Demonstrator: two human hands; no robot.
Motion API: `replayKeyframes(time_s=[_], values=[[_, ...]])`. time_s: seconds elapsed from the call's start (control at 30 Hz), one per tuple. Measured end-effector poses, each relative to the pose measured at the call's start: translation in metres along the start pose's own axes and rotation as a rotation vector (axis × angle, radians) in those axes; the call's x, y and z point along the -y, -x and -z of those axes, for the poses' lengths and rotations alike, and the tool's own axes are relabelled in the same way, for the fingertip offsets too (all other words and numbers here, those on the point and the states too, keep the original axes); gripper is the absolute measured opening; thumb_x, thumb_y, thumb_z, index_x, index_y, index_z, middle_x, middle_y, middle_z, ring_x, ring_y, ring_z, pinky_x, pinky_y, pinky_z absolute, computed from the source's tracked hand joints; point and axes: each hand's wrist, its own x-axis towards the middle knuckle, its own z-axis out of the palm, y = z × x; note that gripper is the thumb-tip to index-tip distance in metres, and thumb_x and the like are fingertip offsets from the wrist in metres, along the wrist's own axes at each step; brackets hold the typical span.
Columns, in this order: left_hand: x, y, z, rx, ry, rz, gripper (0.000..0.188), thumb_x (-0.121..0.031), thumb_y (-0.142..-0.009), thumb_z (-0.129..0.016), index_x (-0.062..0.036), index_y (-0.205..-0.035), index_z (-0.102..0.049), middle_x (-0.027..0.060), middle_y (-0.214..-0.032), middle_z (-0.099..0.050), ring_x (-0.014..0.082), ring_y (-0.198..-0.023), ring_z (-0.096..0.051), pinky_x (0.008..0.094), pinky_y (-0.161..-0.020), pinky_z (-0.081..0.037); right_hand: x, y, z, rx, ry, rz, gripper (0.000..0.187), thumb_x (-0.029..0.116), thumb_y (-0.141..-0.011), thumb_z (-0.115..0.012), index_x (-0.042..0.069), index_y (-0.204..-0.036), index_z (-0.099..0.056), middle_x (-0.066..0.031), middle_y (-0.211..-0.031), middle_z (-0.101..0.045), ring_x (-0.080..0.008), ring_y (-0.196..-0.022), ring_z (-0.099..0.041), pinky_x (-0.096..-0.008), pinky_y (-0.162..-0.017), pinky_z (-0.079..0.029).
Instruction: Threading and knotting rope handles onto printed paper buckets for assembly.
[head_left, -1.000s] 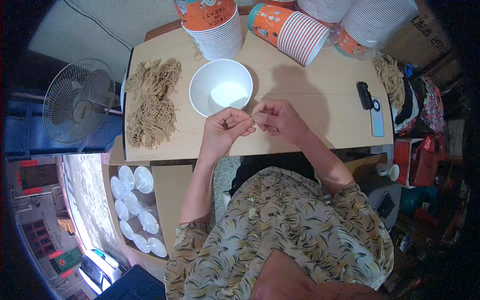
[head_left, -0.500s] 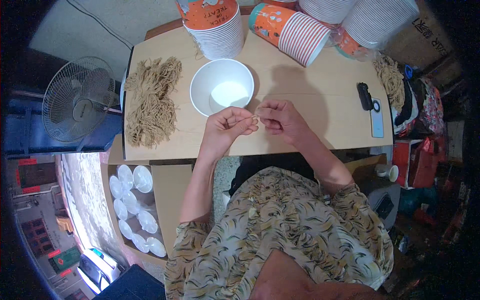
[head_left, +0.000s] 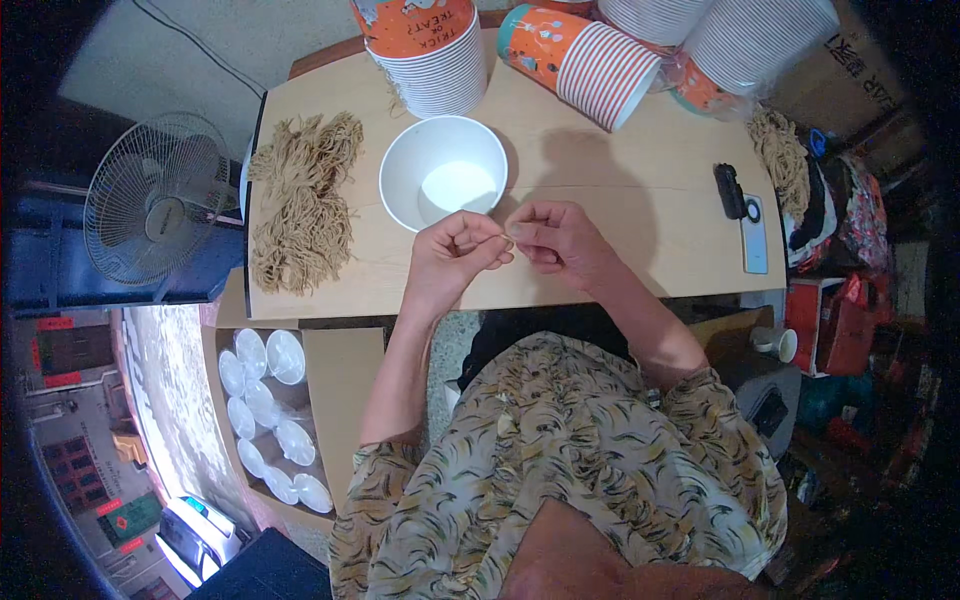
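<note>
My left hand (head_left: 453,262) and my right hand (head_left: 563,243) meet fingertip to fingertip over the table's near part. Both are closed in a pinch on a thin piece of tan cord (head_left: 510,240), mostly hidden by the fingers. Just beyond them stands a white paper bucket (head_left: 440,170) with its open mouth up. To the left lies a loose heap of tan cords (head_left: 303,205), much like the one in my fingers.
An upright stack of orange-and-white buckets (head_left: 435,75) stands behind; another stack (head_left: 590,65) lies on its side. A black object (head_left: 730,190) and a pale blue-edged device (head_left: 754,240) lie right. A carton of clear plastic cups (head_left: 312,385) and a fan (head_left: 160,200) stand left.
My fingertips have shifted slightly, the right hand moving a little left and the thumb changing its place on the cord. Everything around stays where it was.
</note>
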Motion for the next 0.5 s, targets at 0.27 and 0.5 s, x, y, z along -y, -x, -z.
replayKeyframes(time_s=[0.27, 0.5], values=[[-0.002, 0.003, -0.004, -0.028, -0.066, 0.023, 0.011, 0.002, -0.089, -0.07, 0.0008, -0.1, -0.067, 0.0065, -0.085, -0.072, 0.011, -0.077, -0.07, 0.0222, -0.07, -0.057, 0.0, 0.004, -0.004, -0.048, 0.523, 0.184, 0.013, 0.015, -0.093, -0.068, 0.002, -0.094, -0.067, 0.0032, -0.069, -0.058, -0.0016, -0.055, -0.045, -0.0192, -0.046, -0.033], [-0.003, 0.002, -0.006, -0.058, -0.049, 0.01, 0.011, -0.001, -0.091, -0.07, 0.0011, -0.101, -0.067, 0.0063, -0.088, -0.072, 0.0109, -0.078, -0.07, 0.023, -0.071, -0.057, -0.006, 0.004, -0.003, -0.042, 0.062, 0.035, 0.016, 0.018, -0.095, -0.066, 0.002, -0.093, -0.064, 0.004, -0.064, -0.049, -0.0032, -0.051, -0.04, -0.0204, -0.044, -0.032]])
